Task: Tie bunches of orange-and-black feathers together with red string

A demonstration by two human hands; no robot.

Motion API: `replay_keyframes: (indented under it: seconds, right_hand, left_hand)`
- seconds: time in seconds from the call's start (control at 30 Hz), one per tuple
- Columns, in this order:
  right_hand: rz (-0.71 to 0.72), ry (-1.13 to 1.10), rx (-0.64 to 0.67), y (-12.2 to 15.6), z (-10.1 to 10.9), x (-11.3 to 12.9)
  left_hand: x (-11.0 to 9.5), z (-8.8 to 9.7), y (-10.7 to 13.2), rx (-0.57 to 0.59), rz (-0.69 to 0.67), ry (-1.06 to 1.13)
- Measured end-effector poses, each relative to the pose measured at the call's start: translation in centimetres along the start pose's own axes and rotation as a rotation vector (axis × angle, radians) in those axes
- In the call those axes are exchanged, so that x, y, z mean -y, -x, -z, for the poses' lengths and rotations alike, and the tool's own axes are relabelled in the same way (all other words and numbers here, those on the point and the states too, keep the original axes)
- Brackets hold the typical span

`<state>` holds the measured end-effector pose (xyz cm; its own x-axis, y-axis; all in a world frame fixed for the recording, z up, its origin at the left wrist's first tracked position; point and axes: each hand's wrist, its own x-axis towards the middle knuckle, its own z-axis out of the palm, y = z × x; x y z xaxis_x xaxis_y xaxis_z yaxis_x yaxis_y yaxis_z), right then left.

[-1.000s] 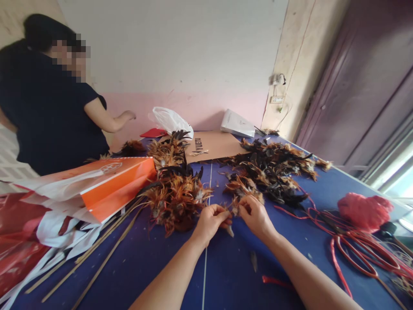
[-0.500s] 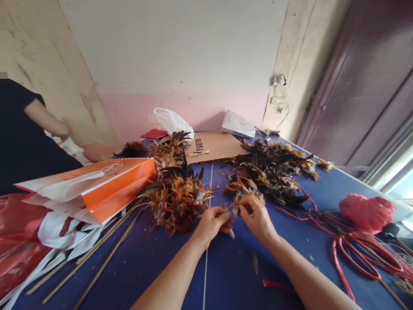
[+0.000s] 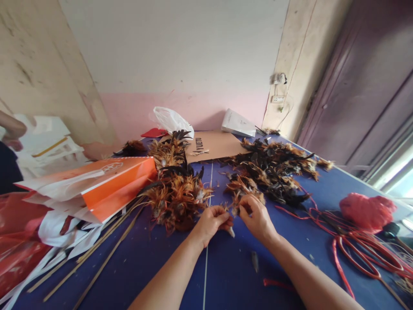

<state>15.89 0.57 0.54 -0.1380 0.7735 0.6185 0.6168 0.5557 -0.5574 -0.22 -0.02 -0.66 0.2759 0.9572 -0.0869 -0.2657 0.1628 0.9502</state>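
My left hand (image 3: 214, 221) is closed in a pinch on a small tuft of feathers (image 3: 231, 231), whose pale and brown tips stick out below the fingers. Close by, my right hand (image 3: 254, 215) has thumb and forefinger pressed together at the edge of some brown feathers (image 3: 240, 187); what lies between the fingertips is too small to make out. A bunch of orange-brown and black feathers (image 3: 180, 196) lies left of my hands. Beyond my right hand spreads a pile of dark feathers (image 3: 274, 168) on the blue table (image 3: 232, 275).
An orange and white paper bag (image 3: 119, 185) and thin sticks (image 3: 106, 254) lie at left. Cardboard (image 3: 222, 144) and a white plastic bag (image 3: 172, 120) are at the back. Red cord (image 3: 358, 254) and a pink bundle (image 3: 366, 211) sit at right. Another person's arm (image 3: 13, 125) shows at far left.
The other person has moved left, mostly out of view, uncovering white plastic chairs. My hands have barely moved.
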Motion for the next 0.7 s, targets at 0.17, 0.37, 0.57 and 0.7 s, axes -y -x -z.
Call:
replay_keyframes:
  seconds: [0.17,0.37,0.57,0.7]
  right_hand:
    - [0.043,-0.024,-0.001,0.1,0.0,0.1]
    - [0.185,-0.095,0.112,0.5,-0.2,0.9]
    - [0.220,-0.125,0.159,0.6,-0.1,1.3]
    - [0.220,-0.142,0.155,0.6,0.0,1.4]
  left_hand:
    - [0.2,-0.1,0.0,0.014,0.079,0.129]
    - [-0.3,-0.4,0.2,0.051,0.121,0.208]
    - [-0.5,-0.2,0.0,-0.064,0.049,0.165]
    - [-0.6,-0.3,0.0,-0.096,-0.001,0.105]
